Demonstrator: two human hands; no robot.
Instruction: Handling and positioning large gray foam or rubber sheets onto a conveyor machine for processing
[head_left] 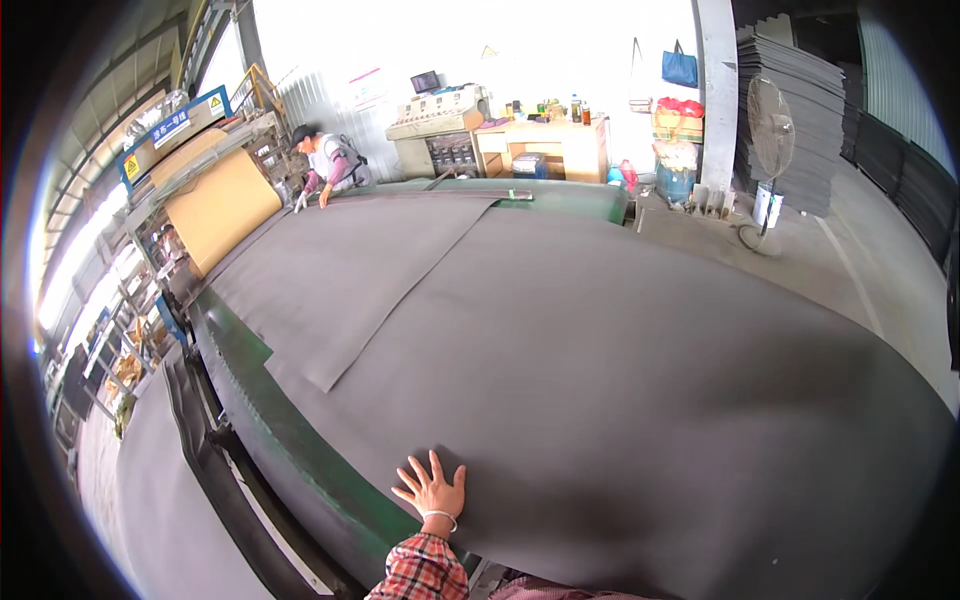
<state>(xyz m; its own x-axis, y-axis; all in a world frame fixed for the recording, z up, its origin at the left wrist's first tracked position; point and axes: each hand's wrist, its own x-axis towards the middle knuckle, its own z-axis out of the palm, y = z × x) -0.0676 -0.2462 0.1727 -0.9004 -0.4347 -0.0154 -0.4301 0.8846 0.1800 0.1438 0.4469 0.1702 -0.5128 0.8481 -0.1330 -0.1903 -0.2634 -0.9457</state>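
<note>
One machine at left with one yellow panel (225, 205); one co-worker (335, 165) beside it, both hands at the far edge of the sheets. One green belt (237, 338) under two grey sheets: left sheet (340, 270), smaller in view, meets right sheet (620, 370) along a slanting edge; can't tell how far they overlap. Left hand (432, 496), one white bracelet, palm down on the right sheet's near left part, five fingers spread wide, grips nothing. Right hand out of view, state can't be told. Behind: one console (440, 112) with one monitor (425, 82) on top, one desk (555, 140) with several bottles, too small to count. One blue bag (680, 67) hangs above one box (678, 128) holding red bags (680, 106). Below, one blue bin (675, 185) with pale plastic at its top. One fan (770, 125), one white bucket (768, 205) by its pole, contents unclear. One tall grey stack (812, 135) behind.
</note>
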